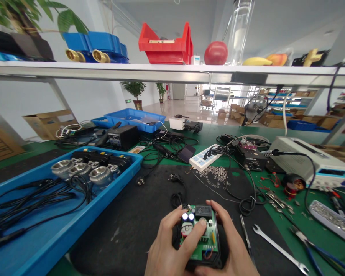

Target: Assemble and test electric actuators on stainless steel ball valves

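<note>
Both hands hold a black housing with a green circuit board (196, 251) inside, low in the middle of the head view. My left hand (172, 245) is wrapped round its left side, with the thumb lying across the board's components. My right hand (232, 245) grips the right side, fingers along the edge and thumb near the bottom corner. On the board sit a black relay-like block, round capacitors and a few coloured wires. A black power cord (178, 191) with a plug lies just beyond the housing. The underside of the housing is hidden.
A blue tray (132, 168) with metal-ended parts and cables stands left. Right lie tweezers (245, 234), a wrench (278, 249), pliers (304, 241) and a box of small parts (332, 218). Beyond are loose nuts (215, 174), a power strip (204, 157) and a power supply (313, 161). A shelf (172, 73) spans overhead.
</note>
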Demonstrator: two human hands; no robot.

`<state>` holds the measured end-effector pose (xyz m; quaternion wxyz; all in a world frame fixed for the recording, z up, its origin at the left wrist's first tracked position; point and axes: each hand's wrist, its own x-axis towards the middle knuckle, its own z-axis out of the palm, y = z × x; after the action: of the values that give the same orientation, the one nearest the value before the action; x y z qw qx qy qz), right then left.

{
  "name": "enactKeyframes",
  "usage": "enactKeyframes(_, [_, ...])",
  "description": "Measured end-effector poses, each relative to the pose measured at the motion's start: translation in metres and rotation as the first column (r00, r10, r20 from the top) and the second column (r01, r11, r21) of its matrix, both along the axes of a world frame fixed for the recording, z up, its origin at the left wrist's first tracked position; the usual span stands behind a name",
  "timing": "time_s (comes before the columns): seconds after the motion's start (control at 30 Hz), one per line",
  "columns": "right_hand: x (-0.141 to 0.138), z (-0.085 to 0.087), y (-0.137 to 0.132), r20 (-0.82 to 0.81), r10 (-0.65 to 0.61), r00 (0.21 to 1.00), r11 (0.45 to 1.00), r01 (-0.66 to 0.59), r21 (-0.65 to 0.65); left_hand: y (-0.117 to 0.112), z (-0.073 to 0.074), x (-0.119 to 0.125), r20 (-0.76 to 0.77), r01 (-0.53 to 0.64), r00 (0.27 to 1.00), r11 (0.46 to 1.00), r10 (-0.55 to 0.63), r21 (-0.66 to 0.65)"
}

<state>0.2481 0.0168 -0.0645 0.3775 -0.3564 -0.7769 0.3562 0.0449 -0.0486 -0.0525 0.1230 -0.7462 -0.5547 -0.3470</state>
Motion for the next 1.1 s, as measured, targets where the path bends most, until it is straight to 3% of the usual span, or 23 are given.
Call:
enactKeyframes(0.83, [-0.0002, -0.0011, -0.0021, 0.024, -0.028, 0.999, 0.997, 0.026, 0.079, 0.0015, -0.0005, 0.0016, 0.03, 0.018, 0.999, 1.0, -0.019, 0.025])
enactKeyframes(1.1, [0.0031, -0.0058, 0.0026, 0.023, -0.011, 1.0, 0.986, 0.007, 0.165, -0.0018, 0.0019, 0.0056, 0.014, 0.011, 1.0, 0.996, -0.013, 0.09])
